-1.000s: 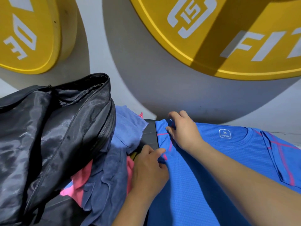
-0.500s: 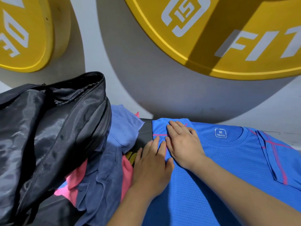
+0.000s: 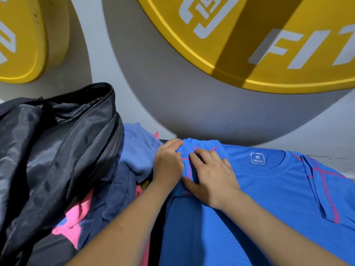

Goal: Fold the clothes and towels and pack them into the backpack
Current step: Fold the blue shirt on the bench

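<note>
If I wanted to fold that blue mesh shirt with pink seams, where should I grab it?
On the blue mesh shirt, likely the bunched sleeve, pinched from its outer edge beside the left hand; the opposite sleeve already lies folded inward.

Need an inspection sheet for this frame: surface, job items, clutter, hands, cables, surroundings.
Surface: dark top, mostly covered by fabric.
Job's things: blue T-shirt spread flat, collar label up, the sleeve on the person's right folded in. Black backpack at left, zip open. Light blue towel, navy cloth and pink garment heaped unfolded between backpack and shirt.
Clutter: nothing seen.
Hands: left hand grips the edge of the shirt's other sleeve, fingers curled. Right hand rests flat on that sleeve.
Cables: nothing seen.
Surroundings: grey wall with yellow weight-plate shapes.
</note>
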